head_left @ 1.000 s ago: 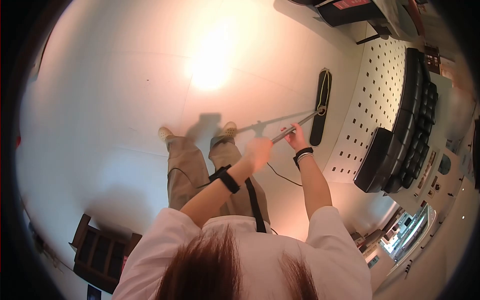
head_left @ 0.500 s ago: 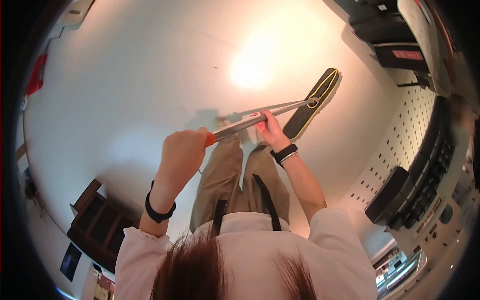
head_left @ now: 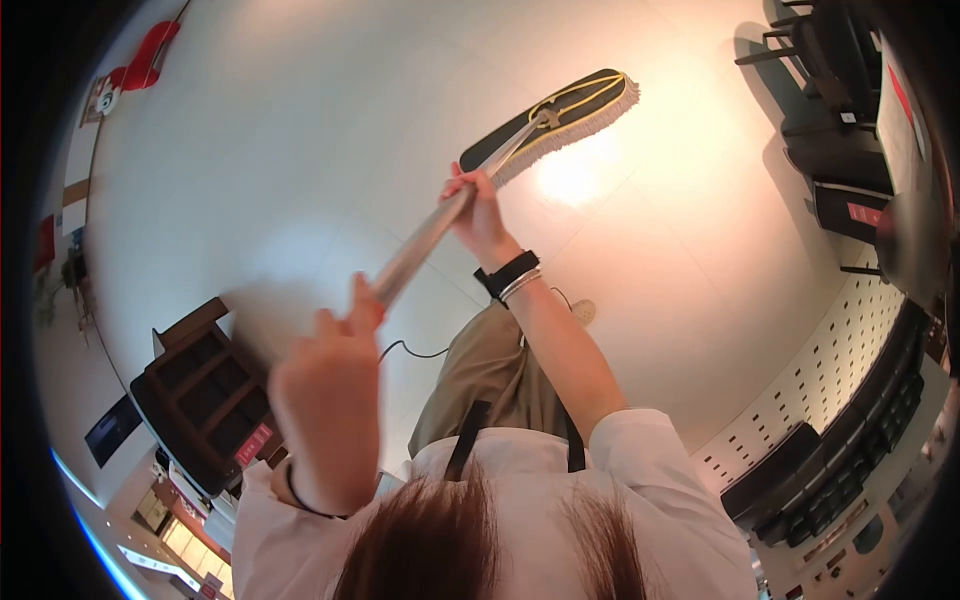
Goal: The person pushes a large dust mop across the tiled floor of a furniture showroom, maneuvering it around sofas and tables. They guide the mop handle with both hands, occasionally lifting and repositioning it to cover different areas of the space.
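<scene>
A flat dust mop (head_left: 590, 97) has a black top with yellow edging and straps, and a pale fringe along its side. It lies on the light floor ahead of me, and its metal handle (head_left: 418, 252) slants back toward my body. My left hand (head_left: 335, 385) is wrapped round the upper end of the handle, close to my chest and blurred by motion. Lower on the pole, my right hand (head_left: 480, 217) is closed round it near the mop head, with a black band and a bracelet at the wrist.
Dark brown furniture (head_left: 200, 395) with square sections stands at my left. Black chairs (head_left: 840, 165) stand at upper right, and a black padded bench (head_left: 850, 435) runs along the right. A red object (head_left: 150, 55) is at far upper left. A thin cable (head_left: 415, 352) shows beside my legs.
The mop head has swung left and farther forward, its fringe now showing more. Both hands moved with the handle, the right one up and left, the left one back toward my body. The view has turned.
</scene>
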{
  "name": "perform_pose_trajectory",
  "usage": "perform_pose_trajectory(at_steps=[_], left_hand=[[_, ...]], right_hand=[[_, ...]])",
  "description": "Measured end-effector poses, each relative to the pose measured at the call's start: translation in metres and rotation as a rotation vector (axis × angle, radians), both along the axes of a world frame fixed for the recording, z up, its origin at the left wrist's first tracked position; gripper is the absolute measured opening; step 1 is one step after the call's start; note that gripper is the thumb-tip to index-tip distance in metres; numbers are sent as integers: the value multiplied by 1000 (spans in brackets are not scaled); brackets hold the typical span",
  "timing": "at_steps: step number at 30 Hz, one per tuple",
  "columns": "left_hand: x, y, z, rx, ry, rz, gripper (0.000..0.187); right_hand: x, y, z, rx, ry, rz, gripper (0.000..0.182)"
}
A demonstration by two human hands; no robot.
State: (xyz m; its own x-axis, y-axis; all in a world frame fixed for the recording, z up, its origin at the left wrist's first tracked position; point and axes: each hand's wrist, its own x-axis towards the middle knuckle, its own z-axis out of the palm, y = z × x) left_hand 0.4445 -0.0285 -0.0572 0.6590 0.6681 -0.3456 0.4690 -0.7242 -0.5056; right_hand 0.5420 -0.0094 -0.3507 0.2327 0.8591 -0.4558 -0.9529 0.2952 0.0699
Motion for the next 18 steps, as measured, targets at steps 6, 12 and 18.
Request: perform_pose_trajectory(at_steps=[6,12,18], left_hand=[[10,-78,-68,107,-53,-170,22],[-27,-161,-114,75,-125,-198,21],[-41,-234,-104,-29,-312,-167,23]], right_hand=[[34,-49,-56,128,113,143,28],[32,-118,-64,-162,58,448,10],[15,-180,-37,-195,5,388,11]])
